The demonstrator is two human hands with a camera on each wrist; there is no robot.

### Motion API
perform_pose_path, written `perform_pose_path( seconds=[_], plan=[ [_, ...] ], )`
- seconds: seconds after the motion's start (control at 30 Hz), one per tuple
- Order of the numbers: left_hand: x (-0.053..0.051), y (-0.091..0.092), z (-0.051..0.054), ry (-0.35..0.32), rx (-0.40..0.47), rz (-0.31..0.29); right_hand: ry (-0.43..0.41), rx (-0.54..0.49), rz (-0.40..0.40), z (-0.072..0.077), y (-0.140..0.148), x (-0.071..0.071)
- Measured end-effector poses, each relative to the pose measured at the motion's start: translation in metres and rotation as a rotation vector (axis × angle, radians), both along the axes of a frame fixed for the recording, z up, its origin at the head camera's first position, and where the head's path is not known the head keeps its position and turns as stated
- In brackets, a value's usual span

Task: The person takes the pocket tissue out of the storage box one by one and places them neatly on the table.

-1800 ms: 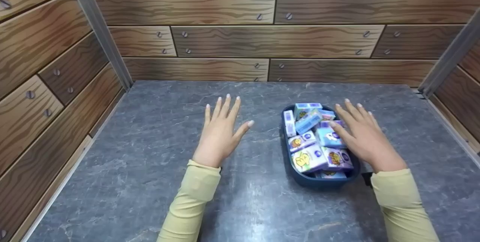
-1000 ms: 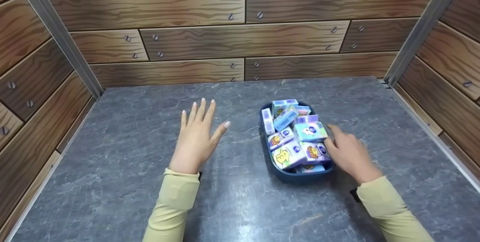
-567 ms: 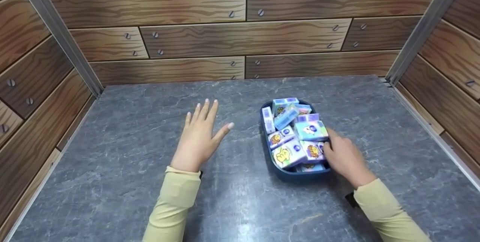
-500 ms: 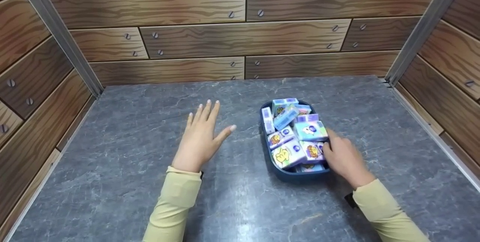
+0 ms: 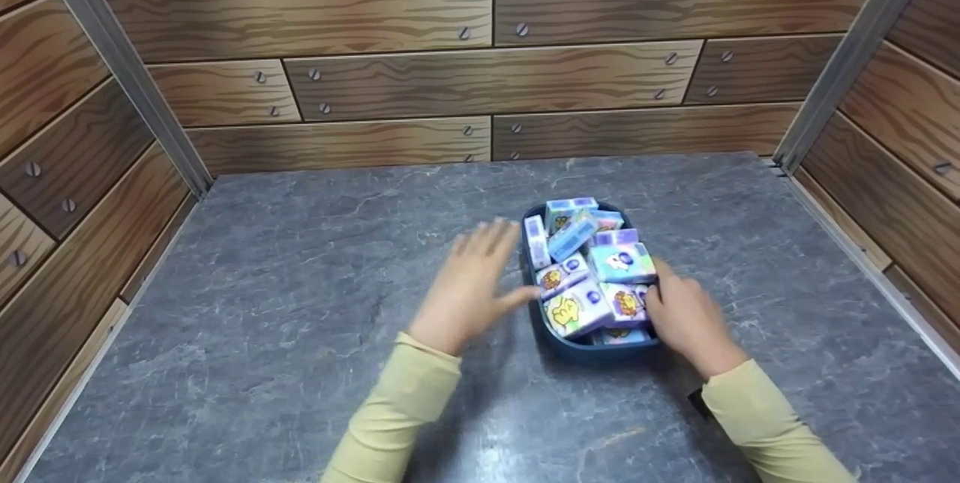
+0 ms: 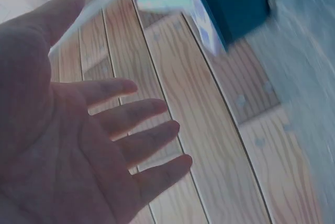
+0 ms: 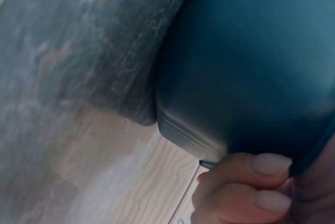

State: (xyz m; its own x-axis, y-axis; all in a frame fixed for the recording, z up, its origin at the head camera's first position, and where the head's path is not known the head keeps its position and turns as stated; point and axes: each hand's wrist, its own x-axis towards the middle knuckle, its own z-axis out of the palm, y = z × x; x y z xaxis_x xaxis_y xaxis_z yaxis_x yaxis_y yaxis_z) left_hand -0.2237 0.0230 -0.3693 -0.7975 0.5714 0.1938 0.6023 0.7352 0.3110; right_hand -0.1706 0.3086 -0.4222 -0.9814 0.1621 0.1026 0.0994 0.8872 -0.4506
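A dark blue oval plastic tub (image 5: 600,353) stands on the table, heaped with small colourful cartons (image 5: 577,308) printed with cartoon animals. My right hand (image 5: 688,322) grips the tub's right rim. In the right wrist view, curled fingers (image 7: 238,182) lie against the outside of the tub wall (image 7: 246,62). Just left of the tub is my left hand (image 5: 469,292), blurred, fingers spread and thumb close to the left rim. The left wrist view shows the palm (image 6: 63,150) with nothing in it, apart from the tub (image 6: 230,4).
A grey marbled tabletop (image 5: 300,303) lies under everything. Wood-patterned panels form a back wall (image 5: 420,85), a left wall (image 5: 82,205) and a right wall (image 5: 892,153), with metal posts at the corners.
My right hand has come down from above the tub's right side and taken hold of its rim. Lately my left hand has swung right towards the tub, which stays in place.
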Motion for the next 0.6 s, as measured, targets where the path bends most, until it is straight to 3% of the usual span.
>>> perform_pose_path(
  seconds=[0.17, 0.3, 0.47, 0.6],
  plan=[
    [0.010, 0.032, -0.001, 0.103, -0.009, -0.130, -0.006, -0.005, -0.002, 0.001, 0.000, -0.001],
    [0.017, 0.053, -0.002, 0.163, -0.042, -0.199, -0.014, -0.007, -0.004, 0.001, 0.000, -0.002],
    [0.022, 0.070, -0.010, 0.203, -0.100, -0.236, -0.036, -0.011, -0.008, 0.002, 0.000, -0.002],
    [0.024, 0.079, -0.019, 0.207, -0.151, -0.223, -0.040, -0.012, -0.011, 0.004, 0.002, -0.001]
  ],
)
